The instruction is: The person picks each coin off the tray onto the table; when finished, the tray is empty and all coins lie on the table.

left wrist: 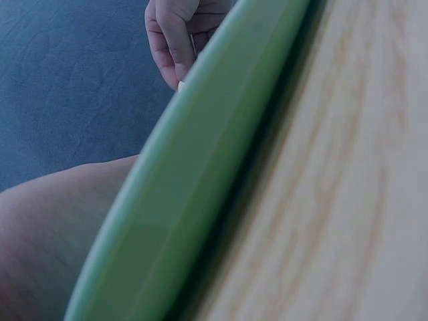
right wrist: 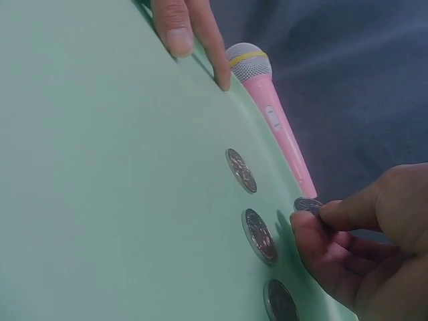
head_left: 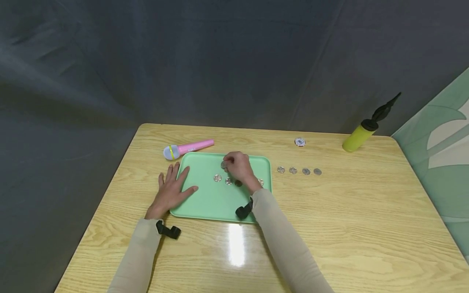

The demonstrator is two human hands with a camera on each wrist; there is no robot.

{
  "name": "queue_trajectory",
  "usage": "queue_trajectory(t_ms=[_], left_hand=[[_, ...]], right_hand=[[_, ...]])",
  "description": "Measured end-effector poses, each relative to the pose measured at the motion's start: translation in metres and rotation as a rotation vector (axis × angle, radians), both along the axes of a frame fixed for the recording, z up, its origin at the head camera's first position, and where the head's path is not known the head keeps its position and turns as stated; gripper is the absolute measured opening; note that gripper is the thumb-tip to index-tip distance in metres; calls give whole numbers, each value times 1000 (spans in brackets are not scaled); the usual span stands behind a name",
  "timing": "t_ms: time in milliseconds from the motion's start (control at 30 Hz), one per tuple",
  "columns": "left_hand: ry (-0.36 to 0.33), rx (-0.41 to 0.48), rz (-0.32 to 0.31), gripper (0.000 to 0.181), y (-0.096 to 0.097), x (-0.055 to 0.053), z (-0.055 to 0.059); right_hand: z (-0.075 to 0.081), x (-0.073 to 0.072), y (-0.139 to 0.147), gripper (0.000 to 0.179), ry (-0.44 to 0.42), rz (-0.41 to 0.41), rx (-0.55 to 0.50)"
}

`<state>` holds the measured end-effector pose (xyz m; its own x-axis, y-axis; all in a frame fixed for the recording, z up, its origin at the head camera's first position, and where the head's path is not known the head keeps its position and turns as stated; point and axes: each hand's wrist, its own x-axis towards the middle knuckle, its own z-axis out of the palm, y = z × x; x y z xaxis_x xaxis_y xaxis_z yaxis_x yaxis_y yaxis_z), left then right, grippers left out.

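Observation:
Between the thumb and fingers of my right hand (head_left: 240, 169) a silver coin (right wrist: 308, 205) is pinched, held above the mint-green tray (head_left: 205, 203). Below that hand, several more coins lie flat in a row on the tray, among them one coin (right wrist: 241, 170) at the left end and a second coin (right wrist: 260, 235) beside it. The right wrist hides part of this row in the head view. My left hand (head_left: 170, 195) rests spread over the tray's left edge, its thumb on the tray floor and its fingertips at the rim.
A pink toy microphone (head_left: 194, 146) lies behind the tray's back left corner. Right of the tray, several coins form a row, with one coin (head_left: 293, 170) near its middle. Farther back are a poker chip (head_left: 300, 142) and a yellow-green hand pump (head_left: 357, 138) with a black end.

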<state>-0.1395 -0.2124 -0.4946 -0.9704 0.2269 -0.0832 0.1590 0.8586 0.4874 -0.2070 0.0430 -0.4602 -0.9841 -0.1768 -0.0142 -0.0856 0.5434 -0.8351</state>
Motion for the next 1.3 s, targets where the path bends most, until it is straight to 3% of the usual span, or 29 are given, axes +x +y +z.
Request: queue_trajectory(t_ms=[267, 600, 1300], left_hand=[[2, -3, -2, 84, -1, 0, -1], [6, -4, -3, 84, -1, -1, -2], [-4, -8, 6, 84, -1, -1, -2]], right_hand=[[2, 5, 8, 12, -22, -24, -86], [-1, 4, 26, 18, -2, -47, -86], [7, 12, 60, 18, -45, -115, -123]])
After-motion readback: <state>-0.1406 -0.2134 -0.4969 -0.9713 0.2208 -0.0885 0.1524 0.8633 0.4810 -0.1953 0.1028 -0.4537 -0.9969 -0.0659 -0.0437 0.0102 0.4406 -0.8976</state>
